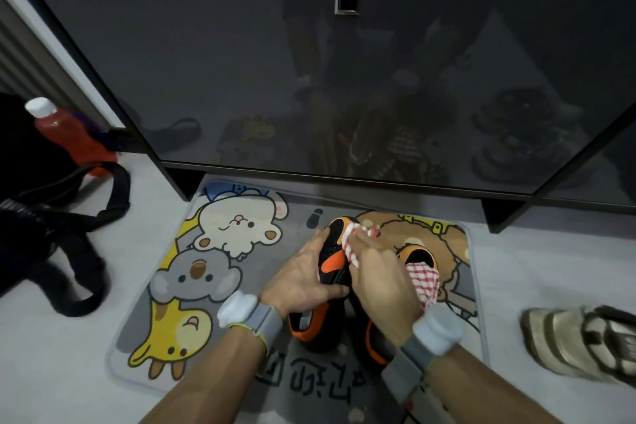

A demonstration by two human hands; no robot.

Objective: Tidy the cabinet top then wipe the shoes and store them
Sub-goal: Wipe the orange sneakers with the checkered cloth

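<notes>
The left hand (303, 277) grips the black-and-orange sports shoe (332, 262) by its side, tilting it steady above the cartoon-animal floor mat (213, 251). The right hand (382, 272) lies with its fingers along the toe and presses the red-and-white checked cloth (423, 277) there to wipe it. The matching second shoe (418, 256) waits alongside.

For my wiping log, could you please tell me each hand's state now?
Left hand: grips the black-and-orange shoe.
Right hand: open, pressing the checked cloth onto it.
</notes>
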